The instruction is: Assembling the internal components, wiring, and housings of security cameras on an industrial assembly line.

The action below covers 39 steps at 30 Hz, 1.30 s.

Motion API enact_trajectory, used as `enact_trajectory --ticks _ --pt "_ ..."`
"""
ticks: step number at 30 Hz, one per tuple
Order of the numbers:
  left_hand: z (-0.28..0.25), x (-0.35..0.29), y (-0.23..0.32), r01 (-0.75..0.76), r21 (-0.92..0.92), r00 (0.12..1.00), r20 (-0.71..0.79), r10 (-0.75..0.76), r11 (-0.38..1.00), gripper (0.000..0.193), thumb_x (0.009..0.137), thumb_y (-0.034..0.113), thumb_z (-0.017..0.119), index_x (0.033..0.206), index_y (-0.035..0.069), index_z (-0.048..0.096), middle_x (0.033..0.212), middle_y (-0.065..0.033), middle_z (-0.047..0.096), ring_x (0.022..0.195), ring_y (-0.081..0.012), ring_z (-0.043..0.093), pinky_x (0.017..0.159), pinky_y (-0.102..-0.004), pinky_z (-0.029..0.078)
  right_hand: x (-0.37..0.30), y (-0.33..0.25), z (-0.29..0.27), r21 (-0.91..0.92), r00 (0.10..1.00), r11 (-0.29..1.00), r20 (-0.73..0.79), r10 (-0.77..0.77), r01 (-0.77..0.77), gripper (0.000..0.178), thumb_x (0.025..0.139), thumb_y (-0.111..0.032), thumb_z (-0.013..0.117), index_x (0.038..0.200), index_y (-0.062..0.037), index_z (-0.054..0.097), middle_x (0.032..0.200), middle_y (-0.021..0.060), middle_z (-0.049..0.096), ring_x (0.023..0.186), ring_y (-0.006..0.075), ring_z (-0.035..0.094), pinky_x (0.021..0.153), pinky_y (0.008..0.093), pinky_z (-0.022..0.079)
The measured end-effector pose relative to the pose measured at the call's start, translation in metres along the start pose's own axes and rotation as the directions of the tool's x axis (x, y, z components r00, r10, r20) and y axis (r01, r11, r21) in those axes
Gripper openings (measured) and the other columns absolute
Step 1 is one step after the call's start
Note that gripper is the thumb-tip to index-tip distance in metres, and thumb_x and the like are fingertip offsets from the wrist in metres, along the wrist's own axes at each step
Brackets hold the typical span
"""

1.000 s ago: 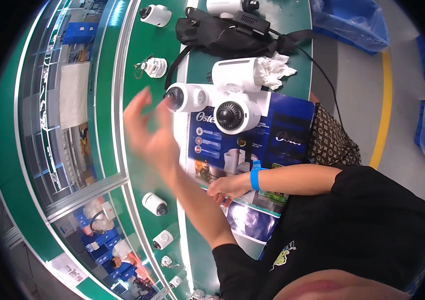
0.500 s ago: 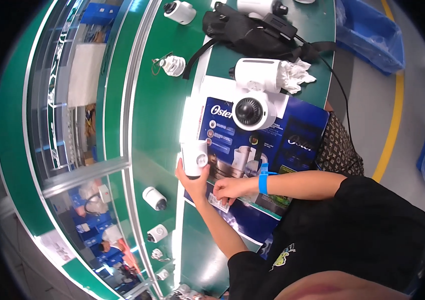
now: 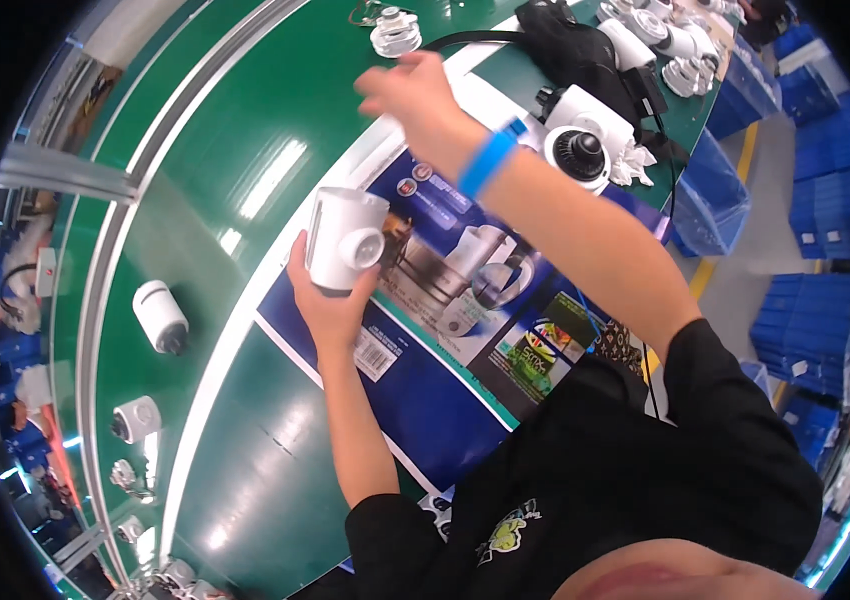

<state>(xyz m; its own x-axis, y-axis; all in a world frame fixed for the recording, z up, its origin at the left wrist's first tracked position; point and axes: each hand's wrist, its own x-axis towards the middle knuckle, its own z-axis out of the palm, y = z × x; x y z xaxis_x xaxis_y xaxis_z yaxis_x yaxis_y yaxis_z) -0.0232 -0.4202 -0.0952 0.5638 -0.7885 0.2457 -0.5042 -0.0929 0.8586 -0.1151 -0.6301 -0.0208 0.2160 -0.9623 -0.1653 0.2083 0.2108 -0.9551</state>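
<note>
My left hand (image 3: 330, 300) is closed round the lower end of a white cylindrical plastic housing (image 3: 345, 225), a round socket on its side, held above a printed blue cardboard sheet (image 3: 425, 440). My right hand (image 3: 420, 105), a blue band on its wrist, reaches out over the far edge of the sheet. Its fingers are stretched, a little blurred, with nothing in them. Just beyond them stands a white ridged round part (image 3: 396, 34) with a thin wire. A white camera-like unit with a black ribbed dome (image 3: 579, 152) rests at the sheet's far right, beside another white housing (image 3: 595, 108).
A black bag (image 3: 570, 55) with straps and a cable lies at the back. Several white units, one a white cylinder (image 3: 158, 312), stand along the green bench at left. Blue bins (image 3: 710, 205) are on the floor at right. A metal post (image 3: 65, 178) rises at left.
My right hand has left the area beside my left hand and stretched forward toward the ridged white part. My left hand still holds the housing. The whole view has turned.
</note>
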Motion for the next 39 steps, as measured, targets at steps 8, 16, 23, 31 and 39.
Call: enact_trajectory --ticks 8,16,23,31,39 --pt "0.003 -0.001 -0.005 -0.198 -0.038 0.98 -0.013 0.198 0.979 0.084 0.054 0.025 0.085 0.129 0.009 0.048 0.115 -0.0129 0.057 0.103 -0.0329 0.056 0.087 -0.0403 0.044 0.154 0.09 -0.024 -0.778 0.702 0.444 -0.005 -0.712 0.445 0.119 0.057 -0.029 0.088 0.138 0.0126 0.012 0.135 0.0316 0.026 0.127 0.0413 0.028 0.108 0.0397 0.03" --pt "-0.002 0.0 -0.012 -0.246 -0.006 0.969 -0.014 0.246 0.969 0.085 0.053 0.026 0.086 0.127 0.008 0.049 0.115 -0.0128 0.058 0.101 -0.0311 0.058 0.085 -0.0397 0.046 0.172 0.086 0.0 -0.773 0.867 0.581 -0.082 -0.491 0.256 0.123 0.052 -0.035 0.09 0.139 0.0074 0.012 0.132 0.0275 0.036 0.125 0.037 0.039 0.105 0.0397 0.036" --pt "0.007 0.001 -0.012 -0.198 -0.098 0.98 -0.051 0.194 0.975 0.084 0.051 0.023 0.087 0.125 0.007 0.05 0.115 -0.0146 0.058 0.102 -0.0324 0.058 0.087 -0.0386 0.047 0.14 0.071 -0.007 -0.753 0.896 0.639 -0.166 -0.412 0.155 0.118 0.055 -0.028 0.086 0.141 0.0036 0.012 0.135 0.0272 0.026 0.123 0.0378 0.039 0.1 0.0385 0.041" --pt "0.003 0.006 -0.028 -0.056 -0.651 0.868 -0.407 -0.286 0.757 0.094 0.061 0.009 0.087 0.129 -0.002 0.023 0.122 -0.0183 0.043 0.114 -0.0236 0.048 0.096 -0.0324 0.043 -0.04 0.036 -0.031 -0.628 0.37 0.148 0.24 -0.897 0.764 0.071 0.066 -0.027 0.079 0.121 0.0072 0.049 0.091 0.0142 0.066 0.076 0.0267 0.063 0.077 0.0363 0.051" --pt "-0.019 0.001 -0.032 -0.139 -0.549 0.859 -0.482 -0.175 0.824 0.096 0.061 0.004 0.087 0.13 -0.004 0.02 0.125 -0.0204 0.039 0.114 -0.0249 0.048 0.091 -0.0323 0.049 -0.158 0.063 -0.128 -0.558 0.723 0.475 0.619 -0.308 0.68 0.12 0.057 -0.016 0.087 0.147 -0.0052 0.009 0.138 0.0175 0.025 0.13 0.0306 0.03 0.106 0.0415 0.031"
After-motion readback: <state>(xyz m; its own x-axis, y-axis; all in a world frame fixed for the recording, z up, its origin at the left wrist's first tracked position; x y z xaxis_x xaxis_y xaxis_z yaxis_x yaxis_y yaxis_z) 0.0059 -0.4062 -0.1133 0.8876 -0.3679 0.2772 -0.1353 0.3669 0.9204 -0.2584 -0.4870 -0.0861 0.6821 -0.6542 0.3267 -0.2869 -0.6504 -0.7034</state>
